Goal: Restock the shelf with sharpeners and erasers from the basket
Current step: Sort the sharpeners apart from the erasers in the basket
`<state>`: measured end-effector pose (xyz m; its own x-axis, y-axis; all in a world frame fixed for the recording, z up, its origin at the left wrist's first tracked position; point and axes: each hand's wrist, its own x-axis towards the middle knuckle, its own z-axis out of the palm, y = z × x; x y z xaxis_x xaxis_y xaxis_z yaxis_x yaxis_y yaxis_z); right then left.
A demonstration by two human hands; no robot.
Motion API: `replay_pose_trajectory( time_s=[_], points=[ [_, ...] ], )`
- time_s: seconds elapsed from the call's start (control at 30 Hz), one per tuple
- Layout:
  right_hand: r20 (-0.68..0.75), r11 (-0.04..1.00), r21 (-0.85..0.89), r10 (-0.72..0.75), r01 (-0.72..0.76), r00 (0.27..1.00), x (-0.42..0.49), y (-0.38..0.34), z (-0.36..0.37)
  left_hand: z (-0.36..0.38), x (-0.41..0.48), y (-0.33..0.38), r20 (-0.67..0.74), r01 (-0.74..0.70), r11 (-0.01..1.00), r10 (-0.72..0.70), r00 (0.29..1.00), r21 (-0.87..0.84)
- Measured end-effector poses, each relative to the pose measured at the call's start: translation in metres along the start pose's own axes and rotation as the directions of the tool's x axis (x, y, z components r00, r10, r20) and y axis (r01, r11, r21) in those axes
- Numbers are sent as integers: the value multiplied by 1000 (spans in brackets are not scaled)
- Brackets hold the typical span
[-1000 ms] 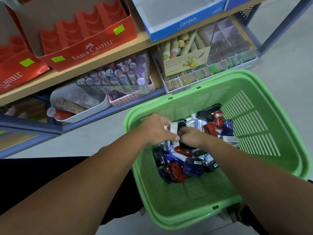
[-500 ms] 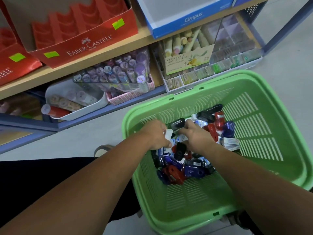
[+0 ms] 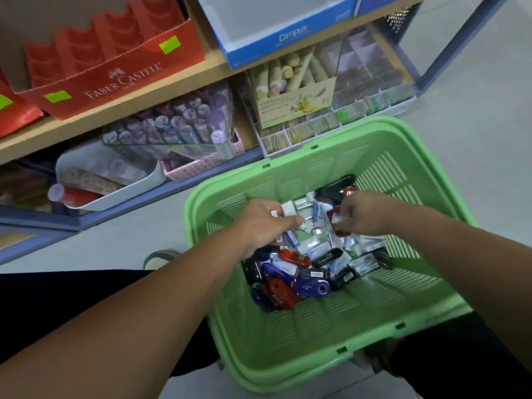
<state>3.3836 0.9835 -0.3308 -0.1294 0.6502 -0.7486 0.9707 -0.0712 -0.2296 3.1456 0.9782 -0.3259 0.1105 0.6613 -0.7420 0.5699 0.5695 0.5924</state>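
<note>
head view, left fingers (image 3: 283, 223) curled round erasers (image 3: 288, 209), right fingers (image 3: 345, 213) blurred, grip unclear

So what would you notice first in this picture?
The big green basket in the middle, with a jumble of red, blue and black sharpeners and white erasers inside. Both hands reach into it: the left hand grips small white erasers, the right hand is blurred. Up left, a red box sits on the shelf.

Forearms extended, left hand (image 3: 263, 223) fingers curled round erasers (image 3: 288, 209), right hand (image 3: 367, 216) blurred
</note>
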Motion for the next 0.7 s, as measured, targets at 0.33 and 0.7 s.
replay_pose_trajectory(
  time_s=[0.33,0.7],
  points=[
    [-65,989,-75,122,-127,990,-46,18,8,111,0,30,161,43,999,-41,986,-11],
    [-117,951,308,6,31,993,-13,-24,18,28,6,-16,-20,-14,967,19,1000,253]
  ],
)
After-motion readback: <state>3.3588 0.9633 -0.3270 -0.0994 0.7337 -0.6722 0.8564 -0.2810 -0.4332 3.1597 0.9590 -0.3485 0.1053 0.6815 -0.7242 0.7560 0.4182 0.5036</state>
